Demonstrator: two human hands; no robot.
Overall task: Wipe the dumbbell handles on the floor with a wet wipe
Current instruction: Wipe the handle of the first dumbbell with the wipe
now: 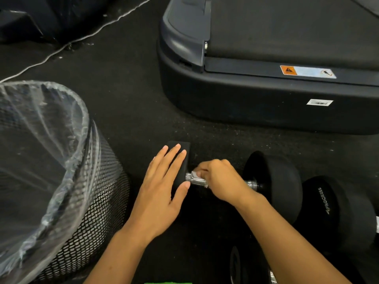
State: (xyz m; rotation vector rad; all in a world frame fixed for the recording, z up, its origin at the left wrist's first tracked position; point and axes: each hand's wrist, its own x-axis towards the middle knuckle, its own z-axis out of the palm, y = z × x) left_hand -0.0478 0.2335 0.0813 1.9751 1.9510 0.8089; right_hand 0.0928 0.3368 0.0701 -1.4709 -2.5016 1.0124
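A black dumbbell lies on the dark floor, its right head [274,181] round and its left head [181,147] mostly under my left hand [164,181], which rests flat on it with fingers apart. The chrome handle [195,180] runs between them. My right hand [221,181] is closed around the handle with a white wet wipe [198,174] pressed against it. A second black dumbbell [336,214] lies to the right. Part of a third dumbbell [238,265] shows at the bottom edge.
A black mesh waste bin [92,212] with a clear plastic liner stands at the left. A treadmill base [246,95] fills the upper right. A white cable [61,48] runs across the floor at upper left. Something green [168,282] peeks in at the bottom edge.
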